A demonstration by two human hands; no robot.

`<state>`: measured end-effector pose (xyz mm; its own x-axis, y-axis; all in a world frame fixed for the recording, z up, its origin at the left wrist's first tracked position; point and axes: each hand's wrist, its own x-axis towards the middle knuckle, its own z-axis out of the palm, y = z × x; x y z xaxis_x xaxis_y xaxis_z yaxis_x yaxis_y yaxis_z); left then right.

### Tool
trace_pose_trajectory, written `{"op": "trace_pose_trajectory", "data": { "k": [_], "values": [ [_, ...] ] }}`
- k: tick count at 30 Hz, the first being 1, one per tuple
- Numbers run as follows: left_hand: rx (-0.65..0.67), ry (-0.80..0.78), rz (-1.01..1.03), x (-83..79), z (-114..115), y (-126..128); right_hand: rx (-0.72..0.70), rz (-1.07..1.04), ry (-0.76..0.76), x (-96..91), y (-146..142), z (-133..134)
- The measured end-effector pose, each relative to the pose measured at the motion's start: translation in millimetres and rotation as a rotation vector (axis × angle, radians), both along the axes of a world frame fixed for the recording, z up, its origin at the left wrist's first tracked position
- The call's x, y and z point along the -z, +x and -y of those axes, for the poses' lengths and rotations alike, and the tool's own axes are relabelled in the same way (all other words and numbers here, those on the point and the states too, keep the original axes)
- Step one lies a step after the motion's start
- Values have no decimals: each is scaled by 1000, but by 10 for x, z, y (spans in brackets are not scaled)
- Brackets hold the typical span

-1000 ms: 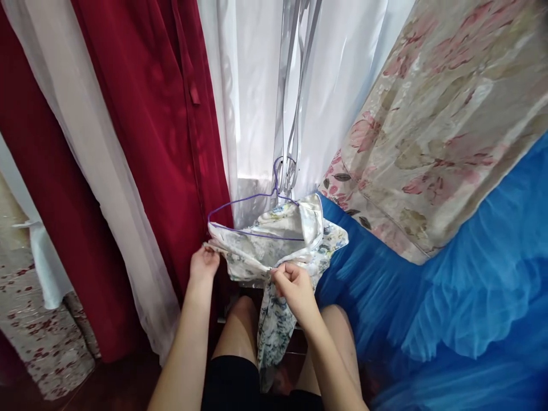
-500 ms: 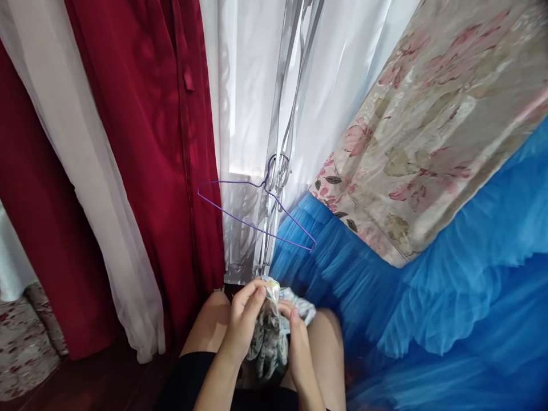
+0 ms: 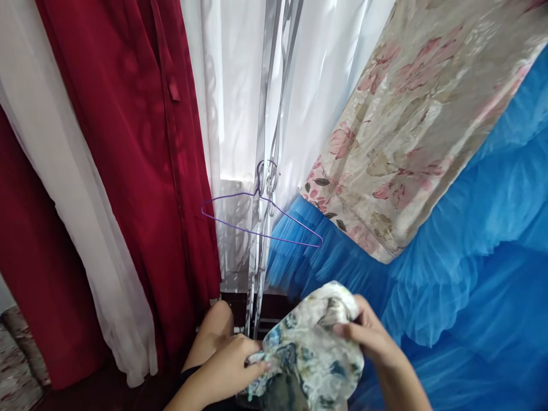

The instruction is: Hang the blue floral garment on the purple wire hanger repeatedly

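Over my lap, a crumpled cloth (image 3: 329,354) with a white, blue and yellow print is stretched between both hands. My left hand (image 3: 240,362) pinches its left edge between thumb and fingers. At the upper right of the cloth, my right hand (image 3: 368,331) grips a bunched part, thumb on top. The kind of garment cannot be made out. Beyond my hands, a thin purple wire hanger (image 3: 282,240) hangs with nothing on it, its hook by a pale metal stand (image 3: 257,257).
Red fabric (image 3: 149,200) and a sheer white panel (image 3: 85,200) hang on the left. White curtains (image 3: 240,85) hang behind the stand. To the right are a pink floral cloth (image 3: 398,142) and a layered blue tulle garment (image 3: 492,257), spreading close to my right arm.
My hands have moved apart, the right going rightward, and the bundled cloth is now spread wider between them. The hanger has turned slightly. The whole view has shifted a little.
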<state>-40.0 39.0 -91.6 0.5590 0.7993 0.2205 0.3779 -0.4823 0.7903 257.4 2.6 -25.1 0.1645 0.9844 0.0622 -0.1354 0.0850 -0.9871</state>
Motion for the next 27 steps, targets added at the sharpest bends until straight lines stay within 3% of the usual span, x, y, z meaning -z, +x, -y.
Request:
{"op": "trace_pose_trajectory", "data": {
  "k": [2, 5, 8, 11, 16, 21, 23, 27],
  "values": [
    [-10, 9, -58, -78, -105, -96, 5, 75, 135, -280, 311, -303],
    [-82, 81, 19, -360, -281, -166, 160, 93, 294, -735, 501, -876],
    [-147, 191, 112, -666, -406, -164, 42, 52, 174, -988, 323, -1430],
    [-174, 265, 177, -863, -509, -226, -111, 53, 41, -973, -4, -1758],
    [-177, 261, 126, -890, -789, -656, -255, -61, -1, -825, -205, -1719],
    [-161, 277, 22, -837, -1197, -1151, -299, -98, -36, -969, -39, -1532],
    [-195, 327, -112, -910, -1366, -1282, -287, -8, -56, -1047, 26, -1519],
    [-323, 386, -315, -1207, -1693, -1406, -301, 110, -45, -1109, 114, -1556]
  ]
}}
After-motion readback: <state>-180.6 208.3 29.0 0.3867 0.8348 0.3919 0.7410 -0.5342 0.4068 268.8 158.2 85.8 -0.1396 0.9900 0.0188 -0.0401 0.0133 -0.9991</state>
